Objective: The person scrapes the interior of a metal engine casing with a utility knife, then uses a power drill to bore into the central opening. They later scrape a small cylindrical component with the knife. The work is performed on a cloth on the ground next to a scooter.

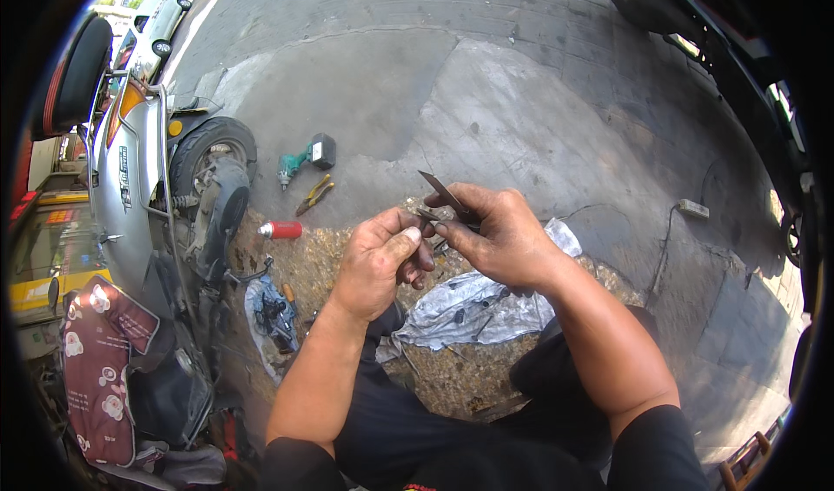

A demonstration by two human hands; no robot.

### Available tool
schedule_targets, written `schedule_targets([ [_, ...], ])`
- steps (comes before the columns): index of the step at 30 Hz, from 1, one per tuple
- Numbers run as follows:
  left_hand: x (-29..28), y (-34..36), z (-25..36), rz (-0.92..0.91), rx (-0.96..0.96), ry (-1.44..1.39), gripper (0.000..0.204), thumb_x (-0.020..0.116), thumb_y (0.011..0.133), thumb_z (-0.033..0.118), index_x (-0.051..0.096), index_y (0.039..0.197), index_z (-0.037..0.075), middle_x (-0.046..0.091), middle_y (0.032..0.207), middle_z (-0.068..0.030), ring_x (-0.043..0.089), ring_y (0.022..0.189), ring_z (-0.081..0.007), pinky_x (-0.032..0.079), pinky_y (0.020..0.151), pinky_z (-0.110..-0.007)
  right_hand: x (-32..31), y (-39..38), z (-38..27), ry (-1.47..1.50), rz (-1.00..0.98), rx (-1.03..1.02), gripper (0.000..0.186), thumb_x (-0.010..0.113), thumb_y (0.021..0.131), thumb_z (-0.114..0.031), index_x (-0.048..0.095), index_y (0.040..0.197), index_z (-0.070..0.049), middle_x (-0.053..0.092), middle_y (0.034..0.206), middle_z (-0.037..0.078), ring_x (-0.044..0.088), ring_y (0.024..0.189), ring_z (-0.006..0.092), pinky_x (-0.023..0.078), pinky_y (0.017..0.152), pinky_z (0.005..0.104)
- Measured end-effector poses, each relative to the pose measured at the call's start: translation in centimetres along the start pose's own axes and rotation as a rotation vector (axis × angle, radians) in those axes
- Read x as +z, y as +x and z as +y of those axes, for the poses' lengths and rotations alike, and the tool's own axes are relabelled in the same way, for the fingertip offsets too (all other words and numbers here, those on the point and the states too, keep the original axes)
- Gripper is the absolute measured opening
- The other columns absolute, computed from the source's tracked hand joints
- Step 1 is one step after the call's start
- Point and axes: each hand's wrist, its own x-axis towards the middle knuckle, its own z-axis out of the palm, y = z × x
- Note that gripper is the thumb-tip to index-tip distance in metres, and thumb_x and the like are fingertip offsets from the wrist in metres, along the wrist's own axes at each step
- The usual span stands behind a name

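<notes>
In front of my knees both hands are raised close together. My right hand (499, 235) is closed around a thin, dark, flat blade-like strip (444, 195), whose tip points up and to the left. My left hand (382, 256) pinches a small metal part (420, 215) right beside the strip; its exact kind is too small to make out. Fingers hide much of where the part and the strip meet. Below the hands, a crumpled grey-white cloth (473, 313) lies on the ground with dark stains on it.
A silver scooter (143, 178) stands at the left, its rear wheel (213, 148) nearby. On the ground lie a green cordless impact driver (297, 162), yellow-handled pliers (314, 195), a red can (282, 230) and a bag of tools (271, 313). A corded power strip (692, 209) is at right.
</notes>
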Motion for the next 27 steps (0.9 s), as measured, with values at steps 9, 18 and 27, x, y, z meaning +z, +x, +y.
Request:
schedule_targets([
  [9, 0.6, -0.7, -1.0, -0.056, -0.120, 0.045, 0.016, 0.061, 0.098, 0.017, 0.062, 0.100, 0.001, 0.059, 0.072, -0.0037, 0.052, 0.057, -0.0088, 0.046, 0.052, -0.025, -1.4, -0.1, 1.3, -0.244, 0.064, 0.052, 0.011, 0.069, 0.086, -0.009, 0.066, 0.082, 0.001, 0.064, 0.069, 0.023, 0.066, 0.066, 0.0403, 0.050, 0.059, 0.0438],
  [18, -0.3, -1.1, -0.2, -0.222, 0.097, -0.086, 0.106, 0.093, 0.066, 0.023, 0.034, 0.151, 0.000, 0.047, 0.139, -0.0121, 0.055, 0.117, -0.0246, 0.053, 0.092, -0.038, -1.4, 0.1, 0.5, 0.121, -0.085, 0.286, 0.016, 0.069, 0.091, -0.012, 0.070, 0.095, 0.003, 0.063, 0.068, 0.007, 0.054, 0.065, 0.0104, 0.047, 0.059, 0.0332],
  [27, -1.0, -1.0, -0.4, -0.170, 0.181, -0.029, 0.105, 0.098, 0.056, 0.014, 0.041, 0.142, -0.004, 0.054, 0.135, -0.0138, 0.056, 0.120, -0.0244, 0.050, 0.099, -0.039, -0.8, -0.5, 0.2, -0.102, -0.046, 0.067, 0.015, 0.067, 0.091, -0.011, 0.064, 0.089, 0.003, 0.064, 0.068, 0.020, 0.064, 0.063, 0.0325, 0.050, 0.059, 0.0419],
])
